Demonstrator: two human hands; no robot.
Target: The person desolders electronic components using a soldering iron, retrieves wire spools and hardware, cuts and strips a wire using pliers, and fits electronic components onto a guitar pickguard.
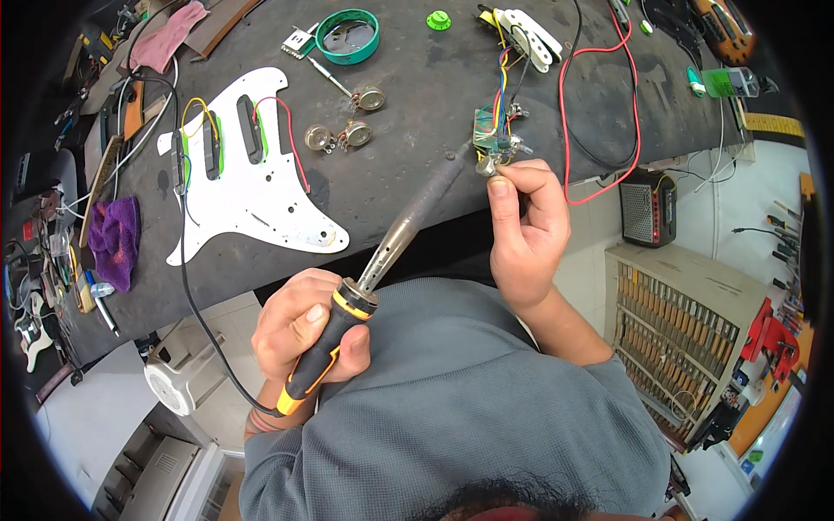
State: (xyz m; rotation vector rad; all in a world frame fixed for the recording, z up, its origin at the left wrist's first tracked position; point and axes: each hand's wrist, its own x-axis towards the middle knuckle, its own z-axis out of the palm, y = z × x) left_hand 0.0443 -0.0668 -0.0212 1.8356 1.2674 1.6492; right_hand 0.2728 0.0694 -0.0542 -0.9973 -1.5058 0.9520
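Observation:
My left hand (282,334) is closed round the black and yellow handle of a soldering iron (401,236). Its long metal barrel slants up to the right, and the tip end comes close to a small green circuit board (483,124); whether they touch I cannot tell. Between thumb and fingers, my right hand (530,230) pinches a small round metal potentiometer (488,165) at the board's near end. Coloured wires (502,74) run from the board toward white guitar pickups (532,39) farther back.
A white guitar pickguard (261,195) with black pickups lies at left on the dark workbench (408,113). Loose potentiometers (354,133), a teal round dish (347,36) and a green knob (439,20) lie behind. Red and black cables (566,113) loop at right. The iron's cord (195,300) trails left.

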